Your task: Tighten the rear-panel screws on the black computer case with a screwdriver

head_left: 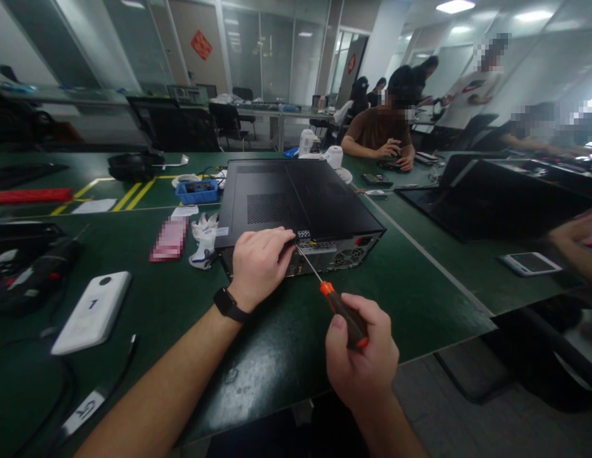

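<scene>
A black computer case (300,191) lies flat on the green table, its back panel with ports and a round fan grille facing me. My left hand (262,264), with a black watch on its wrist, rests at the case's rear edge. Its fingers are bent together near the screwdriver tip; what they pinch, if anything, is hidden. My right hand (363,350) is wrapped round the dark and orange handle of a screwdriver (349,318). The thin shaft points up and left, its tip at the back panel beside my left fingertips.
Left of the case are a white glove (204,240), a pink packet (169,239), a blue tray (197,191) and a white power bank (91,312). A phone (533,263) lies at the right, near another person's arm (580,238). A person (382,130) sits across the table.
</scene>
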{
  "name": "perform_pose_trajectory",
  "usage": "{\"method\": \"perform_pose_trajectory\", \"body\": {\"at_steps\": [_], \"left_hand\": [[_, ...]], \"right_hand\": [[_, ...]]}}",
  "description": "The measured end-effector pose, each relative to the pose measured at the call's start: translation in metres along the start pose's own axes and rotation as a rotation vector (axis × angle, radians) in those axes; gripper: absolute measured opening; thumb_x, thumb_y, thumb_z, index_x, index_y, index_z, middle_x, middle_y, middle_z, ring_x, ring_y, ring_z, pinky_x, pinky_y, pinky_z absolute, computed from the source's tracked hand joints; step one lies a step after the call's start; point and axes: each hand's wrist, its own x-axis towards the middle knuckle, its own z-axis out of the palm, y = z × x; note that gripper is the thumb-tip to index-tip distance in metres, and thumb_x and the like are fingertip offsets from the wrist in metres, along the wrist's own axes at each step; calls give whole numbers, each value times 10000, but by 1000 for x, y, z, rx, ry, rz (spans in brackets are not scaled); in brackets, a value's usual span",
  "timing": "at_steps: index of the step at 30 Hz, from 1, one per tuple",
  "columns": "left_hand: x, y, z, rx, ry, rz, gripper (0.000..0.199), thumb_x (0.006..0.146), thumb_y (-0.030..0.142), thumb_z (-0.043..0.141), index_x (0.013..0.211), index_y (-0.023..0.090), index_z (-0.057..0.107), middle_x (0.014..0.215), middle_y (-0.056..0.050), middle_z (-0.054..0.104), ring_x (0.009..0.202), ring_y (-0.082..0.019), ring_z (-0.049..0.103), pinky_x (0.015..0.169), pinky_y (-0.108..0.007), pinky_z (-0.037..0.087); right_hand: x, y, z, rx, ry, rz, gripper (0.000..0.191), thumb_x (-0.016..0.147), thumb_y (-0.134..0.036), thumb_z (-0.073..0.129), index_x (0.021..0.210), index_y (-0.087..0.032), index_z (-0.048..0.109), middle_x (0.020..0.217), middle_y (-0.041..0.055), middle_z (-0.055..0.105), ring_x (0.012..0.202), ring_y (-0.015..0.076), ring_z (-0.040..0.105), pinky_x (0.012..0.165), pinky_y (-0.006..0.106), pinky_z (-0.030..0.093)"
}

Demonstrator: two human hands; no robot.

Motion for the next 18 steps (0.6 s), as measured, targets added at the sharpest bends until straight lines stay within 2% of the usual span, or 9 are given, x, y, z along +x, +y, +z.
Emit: {"method": "perform_pose_trajectory", "body": {"at_steps": [4,7,9,14,18], "left_hand": [[1,0,0,0,7,2,145,973,233,653,1116,216,673,1130,-46,796,1047,-225,752,858,-389,470],[1,1,0,1,9,5,144,973,237,655,1114,217,675,1130,-44,797,1050,-225,753,854,-388,470],[2,1,0,4,7,2,146,974,239,654,1117,218,675,1130,-41,796,1053,-224,752,851,-388,468],[1,0,0,0,-1,-4,145,981,255,650,1119,219,678,1130,-41,796,1062,-223,749,862,-392,469],[0,0,1,1,-9,-3,142,983,256,647,1118,225,676,1134,-33,795,1067,-219,747,866,-394,468]], "right_hand": [[-3,2,0,53,-48,52,264,976,-209,539,1230,-196,612,919,50,753,708,162,741,643,278,616],[-3,0,-2,84,-61,69,338,963,-222,541,1297,-174,570,1007,84,738,782,182,746,672,306,621],[-3,-1,-3,77,-57,39,326,953,-194,542,1277,-186,575,1021,81,731,819,187,746,695,313,618],[-4,2,-5,80,-68,81,276,995,-213,492,1250,-196,597,848,22,717,643,149,697,608,281,583],[-1,0,-5,58,-64,42,325,941,-223,553,1262,-177,575,1000,78,707,812,184,724,707,318,616]]}}
